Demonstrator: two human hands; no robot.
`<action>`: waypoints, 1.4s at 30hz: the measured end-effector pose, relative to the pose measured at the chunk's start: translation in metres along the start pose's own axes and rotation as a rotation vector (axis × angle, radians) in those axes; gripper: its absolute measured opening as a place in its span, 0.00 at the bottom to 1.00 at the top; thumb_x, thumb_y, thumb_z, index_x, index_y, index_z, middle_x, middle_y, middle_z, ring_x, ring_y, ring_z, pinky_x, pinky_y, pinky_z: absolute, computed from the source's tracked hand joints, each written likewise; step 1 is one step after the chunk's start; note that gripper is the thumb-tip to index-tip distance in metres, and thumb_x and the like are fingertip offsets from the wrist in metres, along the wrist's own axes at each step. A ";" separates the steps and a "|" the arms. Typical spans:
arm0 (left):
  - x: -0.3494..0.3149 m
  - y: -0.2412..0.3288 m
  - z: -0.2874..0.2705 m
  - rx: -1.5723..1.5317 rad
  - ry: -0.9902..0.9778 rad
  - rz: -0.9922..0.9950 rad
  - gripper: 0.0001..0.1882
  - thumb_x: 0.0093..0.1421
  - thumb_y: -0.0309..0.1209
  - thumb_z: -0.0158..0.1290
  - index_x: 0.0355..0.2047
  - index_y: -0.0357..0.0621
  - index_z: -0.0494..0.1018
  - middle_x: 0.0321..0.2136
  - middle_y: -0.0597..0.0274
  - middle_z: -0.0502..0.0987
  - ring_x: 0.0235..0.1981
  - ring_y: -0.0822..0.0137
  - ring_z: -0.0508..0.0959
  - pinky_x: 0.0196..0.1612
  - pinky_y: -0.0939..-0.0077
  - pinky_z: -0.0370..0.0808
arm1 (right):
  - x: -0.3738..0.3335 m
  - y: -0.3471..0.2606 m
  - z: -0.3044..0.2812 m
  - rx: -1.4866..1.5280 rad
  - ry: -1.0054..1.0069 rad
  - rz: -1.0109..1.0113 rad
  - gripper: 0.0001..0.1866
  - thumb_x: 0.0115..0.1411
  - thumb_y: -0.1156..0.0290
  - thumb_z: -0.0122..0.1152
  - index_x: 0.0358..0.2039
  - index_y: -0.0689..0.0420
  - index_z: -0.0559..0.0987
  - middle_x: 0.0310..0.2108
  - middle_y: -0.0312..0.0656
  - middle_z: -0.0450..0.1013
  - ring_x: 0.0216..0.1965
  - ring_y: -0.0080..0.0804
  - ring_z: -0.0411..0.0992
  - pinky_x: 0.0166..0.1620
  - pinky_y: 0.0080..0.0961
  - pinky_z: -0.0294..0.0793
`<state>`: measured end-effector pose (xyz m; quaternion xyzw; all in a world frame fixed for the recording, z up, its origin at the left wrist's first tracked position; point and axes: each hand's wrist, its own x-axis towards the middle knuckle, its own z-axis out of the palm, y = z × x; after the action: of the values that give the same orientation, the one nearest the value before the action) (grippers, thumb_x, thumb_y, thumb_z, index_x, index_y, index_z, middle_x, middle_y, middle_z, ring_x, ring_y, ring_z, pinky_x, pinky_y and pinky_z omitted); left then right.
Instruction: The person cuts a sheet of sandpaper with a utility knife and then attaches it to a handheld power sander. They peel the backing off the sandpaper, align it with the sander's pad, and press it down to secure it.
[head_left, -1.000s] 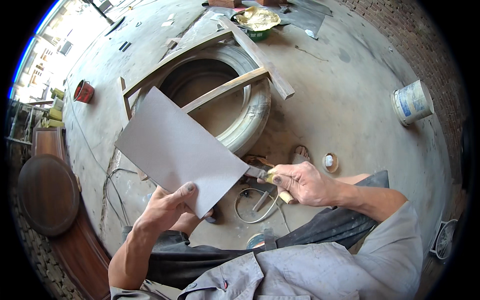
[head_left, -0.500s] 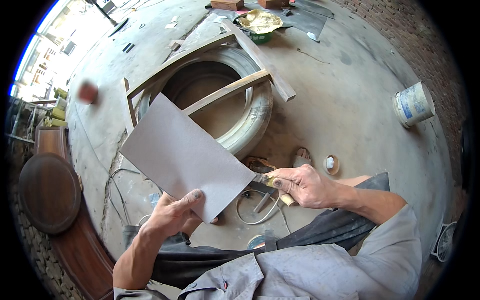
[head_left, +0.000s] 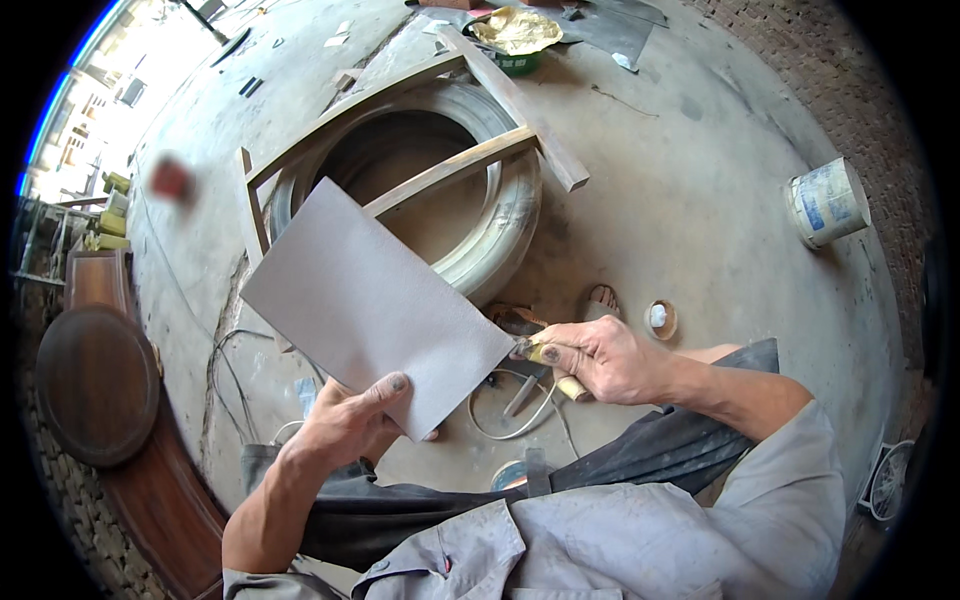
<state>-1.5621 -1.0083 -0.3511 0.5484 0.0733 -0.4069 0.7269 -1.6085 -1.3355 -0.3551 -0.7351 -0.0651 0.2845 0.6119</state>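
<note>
A flat grey rectangular sheet (head_left: pixel 370 300), which looks like sandpaper, is held tilted in front of me. My left hand (head_left: pixel 355 420) grips its near left edge, thumb on top and fingers underneath. At the sheet's right corner, my right hand (head_left: pixel 605 365) is closed round a small tool (head_left: pixel 535 352) with a dark tip and a yellowish part. The tip meets or nearly meets that corner; its exact shape is hidden by my fingers. A pale, round-ended piece (head_left: pixel 572 388) shows under the right hand, and I cannot tell whether it belongs to the tool.
Beyond the sheet, a wooden frame (head_left: pixel 450 178) lies across a large tire (head_left: pixel 510 225). A white bucket (head_left: pixel 828 203) lies tilted at right, and a small bowl (head_left: pixel 661 320) sits near my foot. Dark wooden furniture with an oval panel (head_left: pixel 98 385) stands at left. A cable (head_left: pixel 510 437) loops below.
The view has shifted slightly, so the floor objects sit a little higher and further left. My right hand has moved up a little; both hands keep their hold.
</note>
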 end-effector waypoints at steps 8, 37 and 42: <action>0.001 -0.003 -0.004 0.057 -0.017 -0.015 0.32 0.66 0.34 0.59 0.62 0.26 0.59 0.52 0.31 0.70 0.48 0.44 0.80 0.40 0.44 0.88 | 0.003 -0.002 -0.005 0.012 -0.095 0.100 0.15 0.75 0.65 0.48 0.48 0.61 0.78 0.23 0.37 0.71 0.25 0.21 0.66 0.31 0.25 0.69; 0.017 0.000 -0.020 -0.279 -0.002 -0.027 0.32 0.68 0.37 0.56 0.62 0.27 0.59 0.51 0.39 0.75 0.47 0.45 0.82 0.50 0.46 0.81 | -0.002 -0.001 0.002 0.155 -0.016 0.016 0.16 0.77 0.61 0.40 0.53 0.59 0.70 0.19 0.31 0.69 0.22 0.15 0.63 0.28 0.20 0.65; 0.020 -0.004 -0.023 -0.259 -0.005 -0.005 0.33 0.68 0.39 0.56 0.62 0.25 0.58 0.50 0.39 0.76 0.45 0.44 0.83 0.50 0.48 0.82 | -0.001 0.002 0.001 0.090 0.028 -0.015 0.16 0.77 0.61 0.41 0.52 0.60 0.70 0.19 0.32 0.70 0.21 0.15 0.64 0.28 0.21 0.67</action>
<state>-1.5435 -0.9995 -0.3737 0.4486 0.1247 -0.3974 0.7907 -1.6107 -1.3353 -0.3562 -0.7101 -0.0492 0.2721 0.6475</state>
